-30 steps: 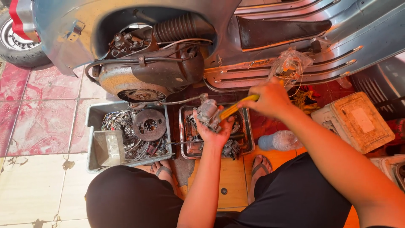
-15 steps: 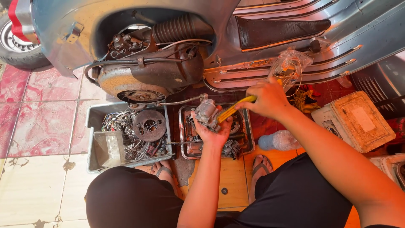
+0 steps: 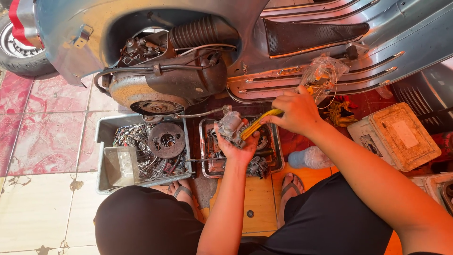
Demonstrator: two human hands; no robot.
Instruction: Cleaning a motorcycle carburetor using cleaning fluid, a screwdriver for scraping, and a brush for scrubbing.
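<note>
Left hand (image 3: 234, 146) cradling carburettor (image 3: 230, 126), right hand (image 3: 293, 111) gripping yellow-handled screwdriver (image 3: 260, 122), tip angled down-left

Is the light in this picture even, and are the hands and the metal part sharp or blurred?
Head view: bright, even daylight with soft shadows; the left hand, the right hand and the grey metal part are sharp; the scooter body shows mild glare.

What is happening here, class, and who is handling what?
A person crouches beside a scooter with its engine exposed. The left hand holds a small metal part over a steel tray. The right hand works a yellow-handled tool against it. A grey bin of parts sits to the left.
</note>
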